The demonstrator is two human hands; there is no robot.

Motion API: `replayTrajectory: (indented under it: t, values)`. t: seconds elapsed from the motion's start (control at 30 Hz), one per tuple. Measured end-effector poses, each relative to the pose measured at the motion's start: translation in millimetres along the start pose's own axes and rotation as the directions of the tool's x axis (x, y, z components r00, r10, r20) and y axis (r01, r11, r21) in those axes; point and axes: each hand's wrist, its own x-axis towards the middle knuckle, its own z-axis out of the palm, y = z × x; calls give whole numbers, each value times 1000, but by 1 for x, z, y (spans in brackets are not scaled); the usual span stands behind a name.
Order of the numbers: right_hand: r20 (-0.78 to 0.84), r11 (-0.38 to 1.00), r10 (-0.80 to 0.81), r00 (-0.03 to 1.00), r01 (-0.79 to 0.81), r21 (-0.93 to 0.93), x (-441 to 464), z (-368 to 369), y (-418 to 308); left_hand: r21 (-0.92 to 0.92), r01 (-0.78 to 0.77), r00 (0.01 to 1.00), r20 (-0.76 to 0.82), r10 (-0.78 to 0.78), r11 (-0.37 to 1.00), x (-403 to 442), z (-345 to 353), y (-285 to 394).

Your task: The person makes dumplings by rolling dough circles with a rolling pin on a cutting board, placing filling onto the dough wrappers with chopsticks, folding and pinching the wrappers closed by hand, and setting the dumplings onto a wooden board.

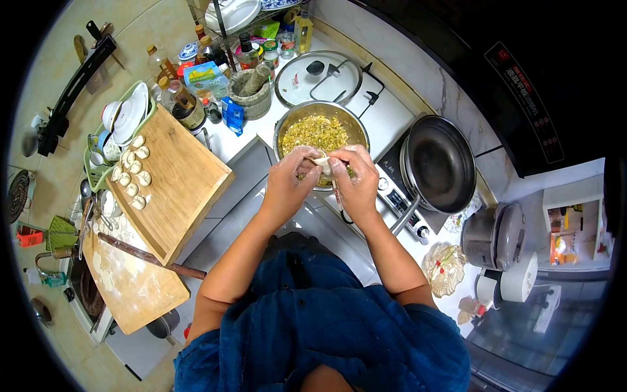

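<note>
Dumpling (322, 164) between both hands, long axis unclear, left hand (292, 178) and right hand (354, 178) together, fingertips pinching its dough.

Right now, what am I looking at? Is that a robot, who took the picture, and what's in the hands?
There's no robot here, just a person cooking. The one picture comes from a camera on their head, looking down, so you see their blue shirt and arms from above. The left hand and right hand are bare and floury, and their fingers pinch a small piece of white dough over a metal bowl of chopped filling. On the left, white dumplings sit along one side of a wooden tray, near a floury board. On the right is a dark frying pan.
</note>
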Motion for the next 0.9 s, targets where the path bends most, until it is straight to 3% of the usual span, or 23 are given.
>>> replayTrajectory:
  t: [0.27,0.3,0.37,0.5,0.6,0.67,0.7,0.77,0.9]
  values:
    - [125,998,64,990,-62,-23,-4,-3,-2,173,-28,999,44,20,985,1,-6,3]
    - [103,999,7,995,-2,-48,-4,-3,1,200,-36,998,56,25,979,1,-6,3]
    - [62,988,-110,992,115,-100,-5,-2,5,78,41,999,7,-41,996,0,-3,6]
    - [-6,999,1,1000,0,37,-5,-2,-6,-12,56,998,-14,-56,998,-2,0,10]
    - [1,999,10,1000,-10,40,-4,-2,-7,29,65,982,177,-69,997,0,-5,-5]
    - [31,1000,25,999,-25,-1,-2,-2,-10,-108,123,983,150,-106,986,-1,-2,-7]
    - [28,999,-36,999,36,-35,-1,-3,-11,-177,149,982,138,-126,973,-1,-1,-8]
    - [27,982,-157,987,159,-103,1,-3,-14,-144,103,988,126,-85,984,-2,0,-13]
    - [-5,979,-172,985,170,-112,-3,0,-2,-232,189,969,202,-143,954,-4,2,-15]
